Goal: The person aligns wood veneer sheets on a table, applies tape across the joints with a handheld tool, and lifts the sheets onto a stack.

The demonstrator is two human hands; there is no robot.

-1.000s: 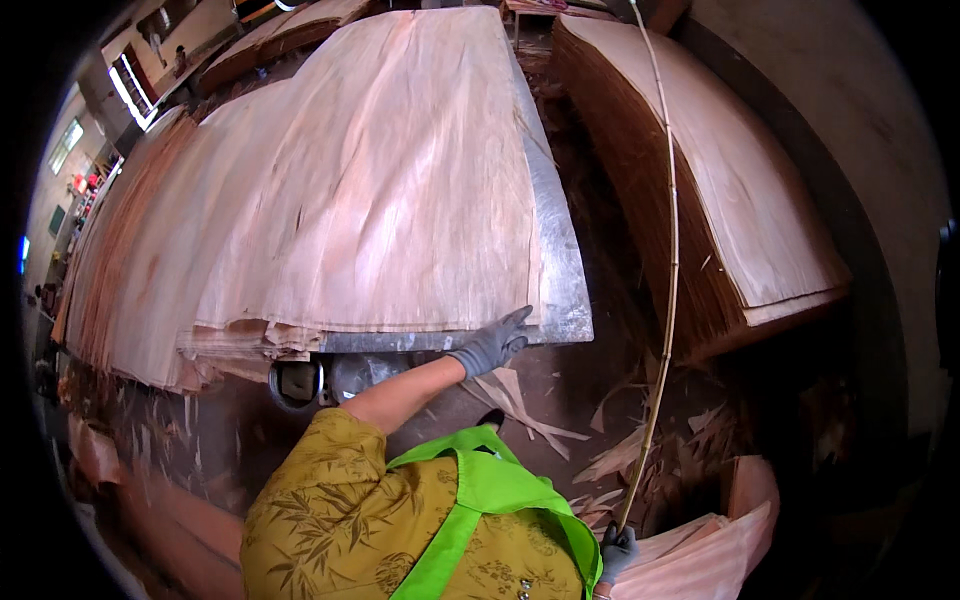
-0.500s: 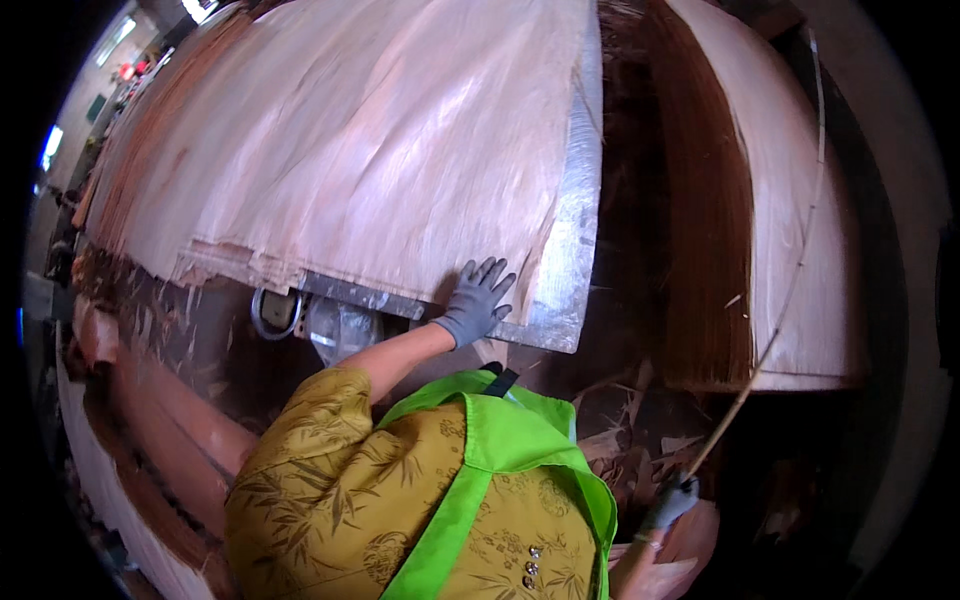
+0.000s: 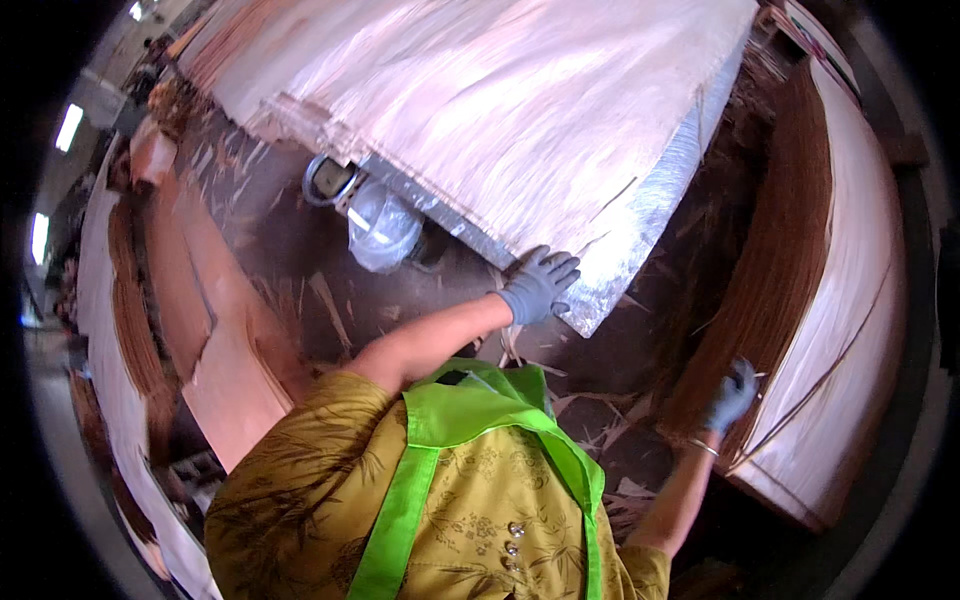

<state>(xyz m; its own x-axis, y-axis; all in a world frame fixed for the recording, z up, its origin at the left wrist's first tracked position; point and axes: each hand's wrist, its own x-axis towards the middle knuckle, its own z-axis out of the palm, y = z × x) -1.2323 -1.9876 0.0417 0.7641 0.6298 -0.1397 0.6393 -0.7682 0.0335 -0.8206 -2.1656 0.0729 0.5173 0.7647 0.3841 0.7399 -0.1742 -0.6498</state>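
My left hand (image 3: 540,287), in a grey glove, lies with fingers spread near the corner of a metal-edged table (image 3: 598,292). A wide pile of pale, rippled wood veneer sheets (image 3: 500,120) covers most of that table. On the right, my gloved right hand (image 3: 733,395) is at the edge of a thick veneer stack (image 3: 855,330). Its fingers look curled, and a small pale wood sliver (image 3: 762,376) shows at the fingertips. A thin stick (image 3: 815,388) lies across the stack's top, out of my hand.
A clear plastic-wrapped object (image 3: 383,228) and a metal ring (image 3: 328,181) sit below the table's near edge. Veneer scraps (image 3: 600,415) litter the dark floor. Large loose veneer sheets (image 3: 235,375) and another stack (image 3: 115,340) stand at the left.
The view has turned, so the table slants now. My right hand has let go of the stick, which rests on the right stack, and has moved up to the stack's edge. My left hand stays by the table's edge.
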